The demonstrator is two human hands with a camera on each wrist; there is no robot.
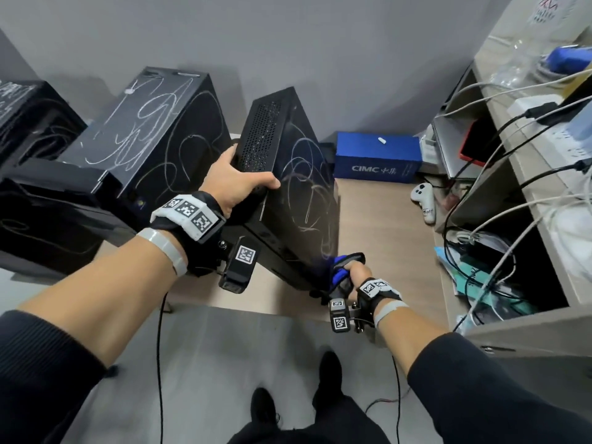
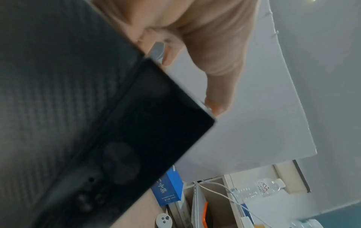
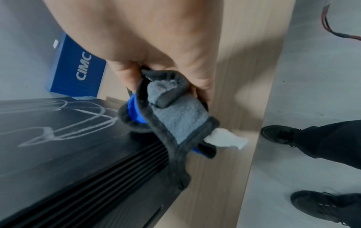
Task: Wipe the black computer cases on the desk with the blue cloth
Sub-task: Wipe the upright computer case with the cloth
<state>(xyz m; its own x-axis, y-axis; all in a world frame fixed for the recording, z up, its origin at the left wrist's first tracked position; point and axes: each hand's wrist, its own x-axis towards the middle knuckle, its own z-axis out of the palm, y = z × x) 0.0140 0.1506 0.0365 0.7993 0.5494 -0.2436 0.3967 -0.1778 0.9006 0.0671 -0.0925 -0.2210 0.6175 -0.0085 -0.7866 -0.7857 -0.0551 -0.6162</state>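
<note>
Head view showed the nearest black computer case (image 1: 288, 187) standing tilted on the desk (image 1: 384, 219), its side panel covered in pale scribbles. Left hand (image 1: 237, 181) gripped its perforated top edge, fingers curled over the far side, thumb along the near edge. Right hand (image 1: 355, 274) clutched the bunched blue cloth (image 1: 339, 267) at the case's lower front corner, against the panel. Judgement: wiping of this case was in hand, with most marks remaining; the next move called for firm strokes up the panel while the left hand braced it. Two further scribbled cases (image 1: 160, 123) stood beside. A blue box (image 1: 378, 161) behind read "CIMC".
</note>
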